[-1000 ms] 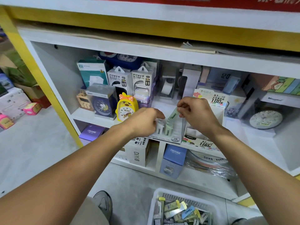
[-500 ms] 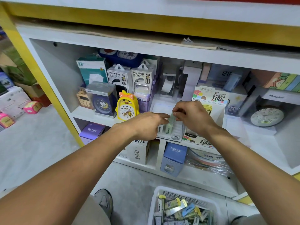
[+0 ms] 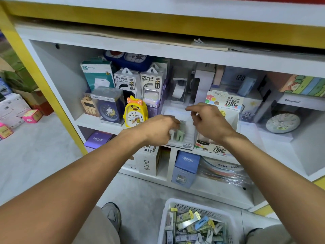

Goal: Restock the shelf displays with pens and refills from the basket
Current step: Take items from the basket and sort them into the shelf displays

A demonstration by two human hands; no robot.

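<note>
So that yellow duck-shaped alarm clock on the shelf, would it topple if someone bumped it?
Probably, yes. The yellow duck-shaped alarm clock stands upright and is taller than it is wide, so a nudge near its orange bow could tip it. It looks like moulded plastic, so likely light and easy to shift. The left hand works close beside it, so a bump seems possible.

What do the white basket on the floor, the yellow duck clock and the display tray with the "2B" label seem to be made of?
The basket looks like moulded white plastic: its rim has a grid of small holes. The duck clock seems glossy yellow plastic, perhaps soft rubber; its rounded shape leaves this open. The display tray appears to be clear or frosted plastic, since the shelf shows faintly through its walls.
</note>
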